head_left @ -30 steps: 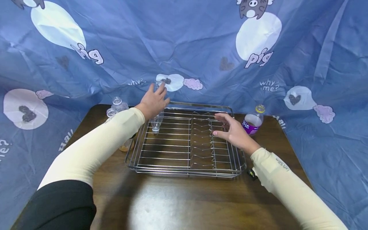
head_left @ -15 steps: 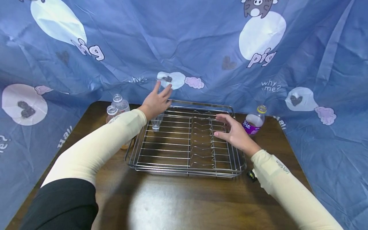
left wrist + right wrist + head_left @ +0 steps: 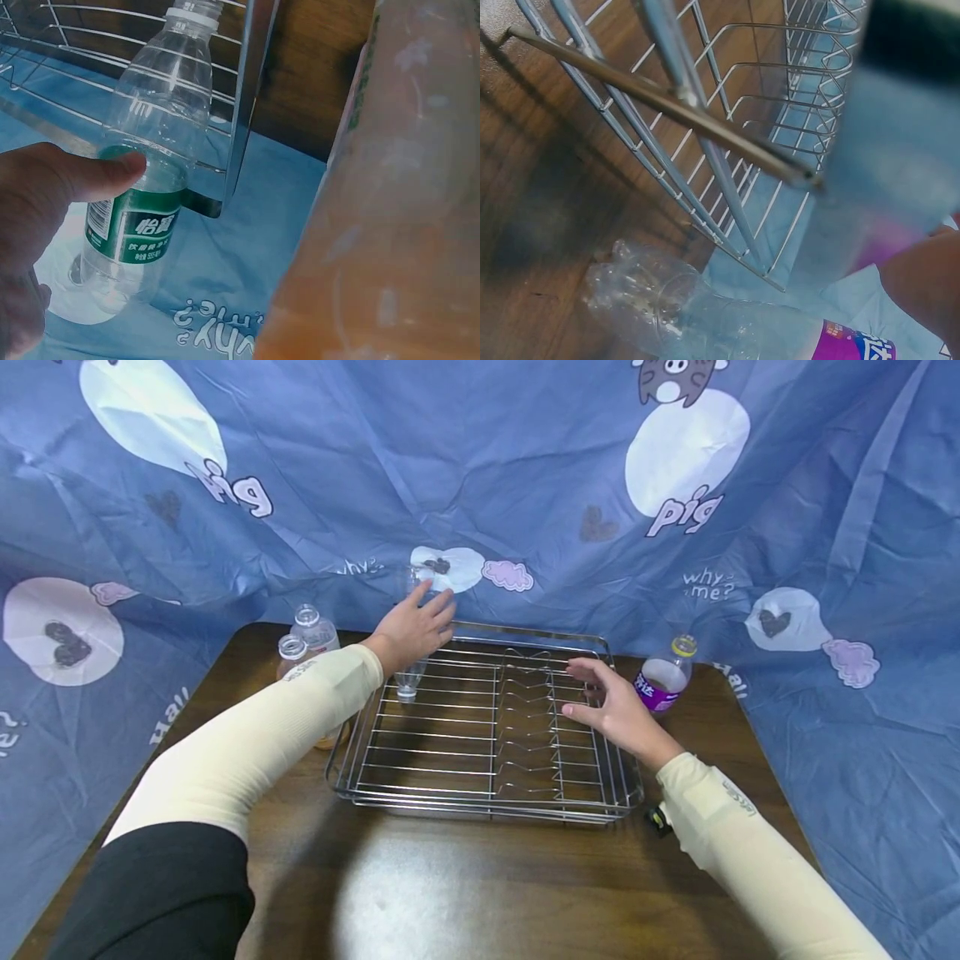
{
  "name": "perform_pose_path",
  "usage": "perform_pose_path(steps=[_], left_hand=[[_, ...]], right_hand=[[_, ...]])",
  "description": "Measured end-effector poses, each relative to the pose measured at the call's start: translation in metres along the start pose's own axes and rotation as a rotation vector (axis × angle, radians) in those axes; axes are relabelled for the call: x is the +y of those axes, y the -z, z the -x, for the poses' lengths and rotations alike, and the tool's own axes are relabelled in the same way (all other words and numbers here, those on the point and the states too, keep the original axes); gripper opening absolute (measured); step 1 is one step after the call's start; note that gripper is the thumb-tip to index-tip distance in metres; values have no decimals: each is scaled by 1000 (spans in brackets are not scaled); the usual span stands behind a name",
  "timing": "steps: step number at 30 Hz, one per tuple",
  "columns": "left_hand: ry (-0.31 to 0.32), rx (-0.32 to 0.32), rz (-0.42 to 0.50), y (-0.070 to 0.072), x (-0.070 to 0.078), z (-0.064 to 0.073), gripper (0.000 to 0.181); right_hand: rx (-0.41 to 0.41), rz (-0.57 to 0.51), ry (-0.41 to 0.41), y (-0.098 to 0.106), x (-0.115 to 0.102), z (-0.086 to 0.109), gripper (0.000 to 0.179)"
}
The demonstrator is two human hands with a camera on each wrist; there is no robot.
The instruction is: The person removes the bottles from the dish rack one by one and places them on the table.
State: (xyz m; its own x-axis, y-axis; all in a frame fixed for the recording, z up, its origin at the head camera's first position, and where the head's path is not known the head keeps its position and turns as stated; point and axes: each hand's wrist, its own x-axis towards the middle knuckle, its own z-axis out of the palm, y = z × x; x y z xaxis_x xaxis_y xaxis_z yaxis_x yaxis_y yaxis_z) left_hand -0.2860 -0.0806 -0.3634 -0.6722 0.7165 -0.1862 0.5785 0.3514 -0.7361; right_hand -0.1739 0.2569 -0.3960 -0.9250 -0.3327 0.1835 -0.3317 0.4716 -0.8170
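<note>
A clear plastic bottle [image 3: 408,672] with a green label [image 3: 135,225] stands neck down in the back left corner of the wire dish rack [image 3: 487,793]. Its base leans toward the blue curtain. My left hand [image 3: 423,614] lies over the bottle with fingers nearly straight. In the left wrist view the thumb [image 3: 105,171] touches the bottle at the top of the label. My right hand [image 3: 592,697] hovers over the right side of the rack, fingers loosely spread and holding nothing. A purple-labelled bottle [image 3: 660,681] stands just right of it.
Two clear bottles [image 3: 313,628] [image 3: 291,650] stand on the brown table [image 3: 450,885] left of the rack. An orange-filled bottle [image 3: 390,225] sits beside my left forearm. The blue printed curtain [image 3: 525,485] closes in the back and sides.
My left hand's fingers have loosened from around the bottle, spread, then settled flat on it. The bottle stays in the rack corner. My right hand has hardly moved.
</note>
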Motion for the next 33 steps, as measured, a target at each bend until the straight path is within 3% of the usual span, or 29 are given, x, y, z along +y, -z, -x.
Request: perform_pose_path(steps=[6, 14, 26, 33], left_hand=[[-5, 6, 5, -4, -1, 1, 60], [-19, -48, 21, -8, -3, 2, 67], [-21, -143, -28, -13, 0, -2, 64], [-23, -149, -46, -15, 1, -3, 61]], right_hand=[[3, -1, -1, -1, 0, -1, 66], [0, -2, -3, -2, 2, -1, 66], [-3, -26, 24, -4, 5, -3, 67], [-4, -21, 18, -3, 5, -2, 67]])
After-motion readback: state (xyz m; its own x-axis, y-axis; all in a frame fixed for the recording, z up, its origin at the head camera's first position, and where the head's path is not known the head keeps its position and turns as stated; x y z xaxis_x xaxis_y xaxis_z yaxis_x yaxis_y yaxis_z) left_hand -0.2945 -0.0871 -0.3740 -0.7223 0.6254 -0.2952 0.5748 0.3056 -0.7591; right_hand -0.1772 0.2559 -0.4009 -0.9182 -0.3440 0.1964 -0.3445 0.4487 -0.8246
